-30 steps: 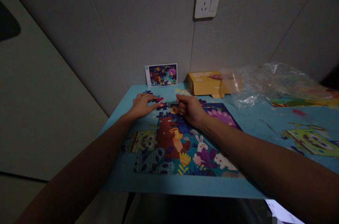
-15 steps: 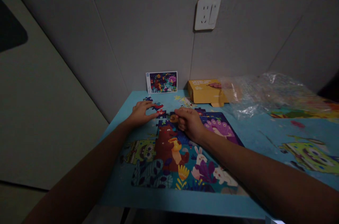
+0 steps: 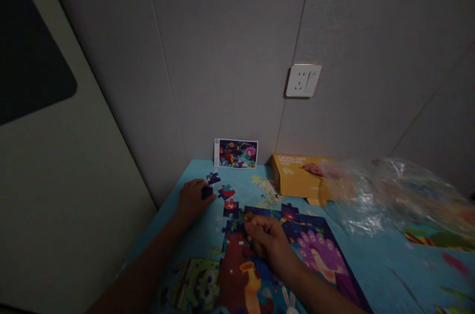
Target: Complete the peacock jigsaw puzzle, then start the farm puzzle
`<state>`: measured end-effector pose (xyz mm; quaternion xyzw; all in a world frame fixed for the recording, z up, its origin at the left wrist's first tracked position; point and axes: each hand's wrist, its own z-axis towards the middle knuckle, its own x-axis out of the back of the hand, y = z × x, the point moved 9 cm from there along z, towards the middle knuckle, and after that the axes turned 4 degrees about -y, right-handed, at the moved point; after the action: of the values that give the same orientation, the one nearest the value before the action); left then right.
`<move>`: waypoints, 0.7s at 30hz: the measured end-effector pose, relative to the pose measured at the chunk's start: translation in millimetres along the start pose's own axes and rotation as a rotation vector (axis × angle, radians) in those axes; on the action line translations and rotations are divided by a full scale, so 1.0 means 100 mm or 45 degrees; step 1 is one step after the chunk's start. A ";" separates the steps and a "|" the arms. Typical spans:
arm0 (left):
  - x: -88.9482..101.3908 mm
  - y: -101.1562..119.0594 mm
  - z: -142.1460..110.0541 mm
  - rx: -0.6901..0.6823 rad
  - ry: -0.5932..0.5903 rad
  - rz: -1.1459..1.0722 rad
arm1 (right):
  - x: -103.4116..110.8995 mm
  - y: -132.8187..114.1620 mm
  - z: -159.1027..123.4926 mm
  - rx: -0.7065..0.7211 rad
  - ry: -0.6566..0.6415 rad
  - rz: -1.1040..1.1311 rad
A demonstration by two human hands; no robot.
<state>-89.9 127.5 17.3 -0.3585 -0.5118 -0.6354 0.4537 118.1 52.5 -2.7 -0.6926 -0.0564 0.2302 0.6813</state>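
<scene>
A partly built jigsaw puzzle [image 3: 315, 254] with a brown bear, a peacock and a rabbit lies on the blue printed table cover [image 3: 389, 264]. My left hand [image 3: 193, 199] rests at the far left of the table, its fingers closed on a dark blue puzzle piece [image 3: 207, 192]. My right hand [image 3: 265, 240] sits over the puzzle's upper edge, fingers pinched on a small piece that I can barely see. Loose pieces [image 3: 227, 191] lie between the hands, one of them a dark piece with red [image 3: 230, 207].
A small reference picture card [image 3: 236, 153] leans on the grey wall. A yellow cardboard box [image 3: 297, 180] lies beside it, and a crumpled clear plastic bag [image 3: 389, 195] sits at the right. A wall socket [image 3: 303, 80] is above. The table's left edge is close to my left arm.
The camera has tilted up, so everything sits lower in view. My left hand has closed on a dark blue piece. My right hand stays at the puzzle's upper edge.
</scene>
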 end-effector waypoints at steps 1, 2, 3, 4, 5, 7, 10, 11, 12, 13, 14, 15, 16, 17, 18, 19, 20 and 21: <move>0.00 -0.01 -0.01 0.006 0.001 -0.029 | 0.00 -0.01 -0.01 -0.006 -0.006 -0.022; 0.01 -0.02 -0.01 0.016 -0.001 -0.060 | 0.00 -0.01 -0.01 -0.018 -0.012 -0.040; 0.01 -0.03 -0.02 0.026 -0.003 -0.093 | 0.00 -0.01 -0.01 -0.034 -0.018 -0.053; 0.02 -0.04 -0.02 0.035 -0.006 -0.127 | -0.01 -0.01 -0.02 -0.053 -0.026 -0.061; 0.03 -0.04 -0.03 0.041 -0.008 -0.159 | -0.01 -0.01 -0.02 -0.070 -0.031 -0.067; 0.04 -0.05 -0.04 0.051 -0.014 -0.210 | 0.00 0.02 -0.02 -0.099 -0.040 -0.082; 0.03 -0.06 -0.05 0.051 -0.017 -0.240 | 0.00 0.06 -0.03 -0.134 -0.058 -0.080; 0.02 -0.06 -0.05 0.040 -0.016 -0.242 | 0.00 0.07 -0.03 -0.144 -0.060 -0.075; 0.01 -0.06 -0.04 0.021 -0.015 -0.240 | 0.00 0.08 -0.03 -0.150 -0.058 -0.072; 0.00 -0.07 -0.04 -0.001 -0.011 -0.234 | 0.01 0.07 -0.04 -0.147 -0.046 -0.072; 0.00 -0.09 -0.03 -0.019 -0.004 -0.223 | 0.03 0.05 -0.04 -0.132 -0.025 -0.077; -0.01 -0.13 -0.01 -0.021 0.006 -0.207 | 0.05 0.01 -0.05 -0.105 0.007 -0.086; -0.01 -0.18 0.00 -0.001 0.024 -0.188 | 0.09 -0.02 -0.05 -0.072 0.054 -0.090; 0.00 -0.25 0.02 0.049 0.049 -0.166 | 0.13 -0.05 -0.05 -0.038 0.112 -0.089; 0.01 -0.34 0.03 0.122 0.075 -0.145 | 0.20 -0.07 -0.06 -0.009 0.185 -0.079; 0.02 -0.41 0.04 0.187 0.098 -0.117 | 0.26 -0.07 -0.06 0.005 0.263 -0.059; 0.03 -0.44 0.04 0.226 0.103 -0.088 | 0.33 -0.05 -0.06 0.005 0.332 -0.028; 0.02 -0.43 0.04 0.225 0.086 -0.057 | 0.39 -0.03 -0.07 -0.001 0.392 0.010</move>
<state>-131.4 133.6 6.3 -0.2839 -0.5581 -0.6094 0.4864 155.6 61.8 -9.6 -0.7201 0.0514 0.1238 0.6808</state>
